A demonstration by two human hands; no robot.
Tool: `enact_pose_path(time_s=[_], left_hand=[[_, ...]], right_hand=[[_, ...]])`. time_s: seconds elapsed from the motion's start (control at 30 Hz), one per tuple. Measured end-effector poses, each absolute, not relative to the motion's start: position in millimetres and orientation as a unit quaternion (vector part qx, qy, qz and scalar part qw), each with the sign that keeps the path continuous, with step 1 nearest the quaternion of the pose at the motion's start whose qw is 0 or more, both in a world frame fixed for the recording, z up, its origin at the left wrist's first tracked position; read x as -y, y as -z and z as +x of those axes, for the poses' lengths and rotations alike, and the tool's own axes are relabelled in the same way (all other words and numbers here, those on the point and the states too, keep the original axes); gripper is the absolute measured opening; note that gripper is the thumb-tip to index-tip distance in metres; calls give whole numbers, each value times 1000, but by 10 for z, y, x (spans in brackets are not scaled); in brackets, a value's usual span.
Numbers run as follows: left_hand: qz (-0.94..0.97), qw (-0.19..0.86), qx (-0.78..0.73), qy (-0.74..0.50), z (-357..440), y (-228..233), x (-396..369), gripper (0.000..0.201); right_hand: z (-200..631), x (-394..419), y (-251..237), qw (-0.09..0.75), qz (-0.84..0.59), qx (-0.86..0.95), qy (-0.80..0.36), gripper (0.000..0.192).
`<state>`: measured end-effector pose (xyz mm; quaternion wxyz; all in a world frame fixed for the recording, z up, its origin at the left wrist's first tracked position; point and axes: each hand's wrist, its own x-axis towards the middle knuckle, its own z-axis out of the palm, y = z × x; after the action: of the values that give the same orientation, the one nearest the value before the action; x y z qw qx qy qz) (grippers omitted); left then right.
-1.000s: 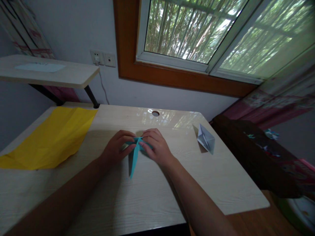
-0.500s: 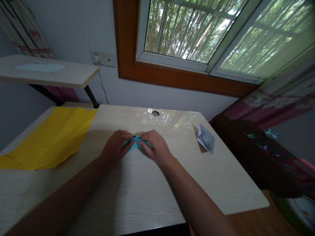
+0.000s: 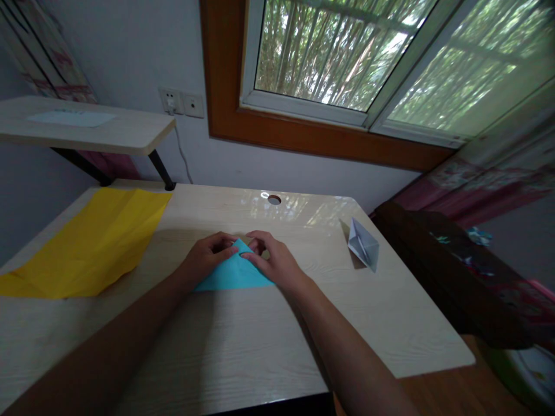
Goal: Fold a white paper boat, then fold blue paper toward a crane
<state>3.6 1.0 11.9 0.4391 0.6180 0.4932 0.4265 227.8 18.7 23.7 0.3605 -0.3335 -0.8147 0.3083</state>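
Note:
A sheet of light blue paper (image 3: 236, 275) lies over the desk as a broad triangle, its tip pointing away from me and its long edge toward me. My left hand (image 3: 212, 254) grips the left side near the tip, thumb on top and fingers behind. My right hand (image 3: 271, 257) pinches the right side close to the tip, with its thumb on the face of the paper and the index finger bent above. Both thumbs are nearly side by side. The fingertips behind the paper are partly hidden.
Yellow paper (image 3: 93, 242) lies at the left of the desk (image 3: 269, 341). A folded white paper shape (image 3: 363, 245) stands at the right. A raised shelf (image 3: 143, 136) with a sheet on it is at the back left, and a round hole (image 3: 274, 200) sits near the back edge.
The blue paper was bunched between the fingers; now it is spread into a broad flat triangle reaching toward me. Both hands remain in nearly the same place.

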Motion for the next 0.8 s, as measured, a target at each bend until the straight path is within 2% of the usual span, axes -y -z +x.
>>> enact_pose_path(time_s=[0.13,0.27,0.4,0.57,0.8], left_hand=[[578,465,-497,-450,-3,-87,-97,46],[550,446,-523,-474,-45,-92,-150,50],[528,430,-544,-489,-79,-102,-168,49],[503,413,-564,-507,-102,-108,-161,47],[489,500,-514,-497,-41,-156,-131,62]], right_hand=[[2309,-238,-186,339,-346,772,-411,52],[2351,-305,-146,341,-337,723,-498,48],[2382,-384,-79,390,-333,661,-548,41],[2397,-469,-3,454,-359,600,-553,34],[2390,-487,-110,499,-417,558,-516,33]])
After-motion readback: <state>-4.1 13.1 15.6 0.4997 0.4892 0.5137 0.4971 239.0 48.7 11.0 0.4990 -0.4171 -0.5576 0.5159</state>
